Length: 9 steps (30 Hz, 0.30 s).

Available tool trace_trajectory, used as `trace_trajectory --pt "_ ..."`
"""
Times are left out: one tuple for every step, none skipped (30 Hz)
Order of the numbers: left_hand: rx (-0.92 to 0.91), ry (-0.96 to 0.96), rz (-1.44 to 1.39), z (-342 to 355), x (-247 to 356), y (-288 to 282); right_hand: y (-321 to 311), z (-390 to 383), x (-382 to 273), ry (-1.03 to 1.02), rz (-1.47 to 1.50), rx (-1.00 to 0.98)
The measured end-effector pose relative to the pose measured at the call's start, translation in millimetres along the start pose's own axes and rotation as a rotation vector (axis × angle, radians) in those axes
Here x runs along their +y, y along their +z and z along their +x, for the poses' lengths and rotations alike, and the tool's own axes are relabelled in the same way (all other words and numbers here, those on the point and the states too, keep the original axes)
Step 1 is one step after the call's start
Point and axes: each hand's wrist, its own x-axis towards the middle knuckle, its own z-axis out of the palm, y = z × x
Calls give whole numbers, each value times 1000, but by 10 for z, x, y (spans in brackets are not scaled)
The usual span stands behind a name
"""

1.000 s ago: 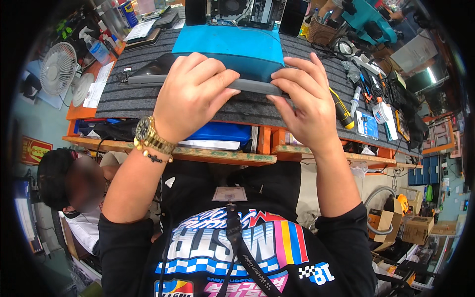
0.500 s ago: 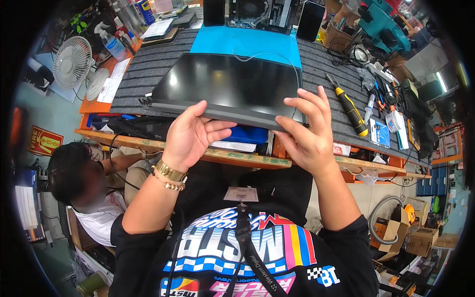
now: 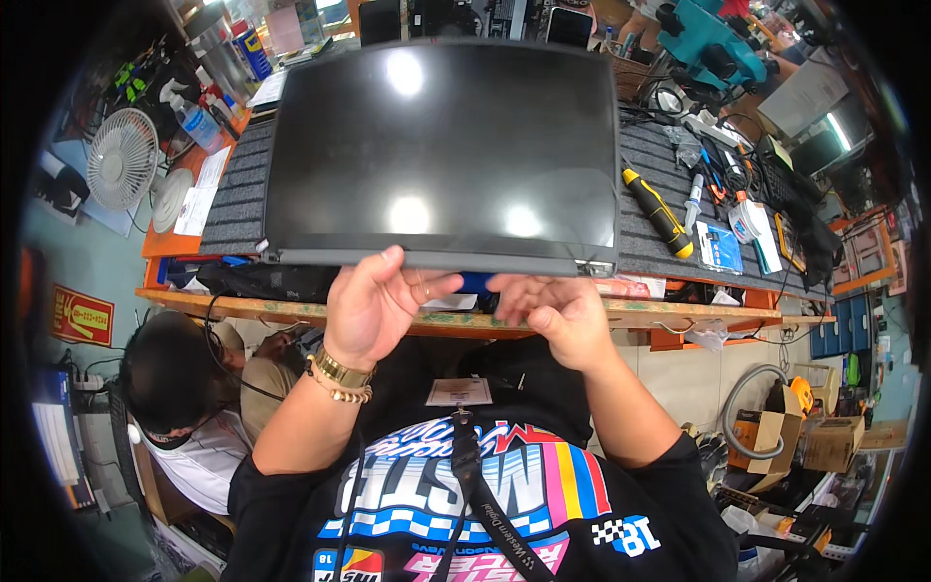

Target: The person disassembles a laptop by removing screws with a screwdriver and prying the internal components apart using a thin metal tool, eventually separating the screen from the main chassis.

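Note:
A dark laptop screen panel (image 3: pixel 441 155) is tilted up and faces me, with lamp reflections on its glossy surface. Its lower edge carries a grey hinge strip (image 3: pixel 436 259). My left hand (image 3: pixel 373 301) grips that strip, thumb on the front and fingers curled beneath. Just under the same edge, right of the middle, my right hand (image 3: pixel 558 315) has its thumb and fingers apart, the fingers slightly blurred. No grip by the right hand shows. Most of the bench mat behind the panel is hidden.
A yellow-black screwdriver (image 3: pixel 659 215) lies on the grey ribbed mat (image 3: pixel 238 189), near a blue packet (image 3: pixel 720 247) and cables. Left stand a white fan (image 3: pixel 123 158) and spray bottle (image 3: pixel 199 124). A person (image 3: pixel 179 388) crouches at lower left, beside the bench edge (image 3: pixel 465 323).
The panel has tipped up to show its full face, covering the blue mat. My right hand has let go of its right end and moved left, below the lower edge.

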Motion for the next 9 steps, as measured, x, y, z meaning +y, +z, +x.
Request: trace_trajectory --pt "-17 -2 26 -14 -43 41 103 28 3 -63 45 22" --pt "-21 -6 52 -24 -61 75 161 50 -34 -61 24 112" --pt "-116 27 60 -28 -69 94 213 68 -62 -94 108 148" --pt "-111 44 88 -42 -61 109 259 105 -72 -139 172 181" --pt "-115 70 119 -57 -55 122 256 139 -105 -144 147 150" --pt "-117 95 150 -85 -43 134 238 158 -142 -146 124 119" --pt "-99 88 217 -121 -22 141 221 172 -163 -165 97 82" --pt "-124 109 259 -141 -12 140 216 178 -172 -155 145 64" --pt "-137 117 295 -142 -25 138 206 151 -172 -159 191 47"
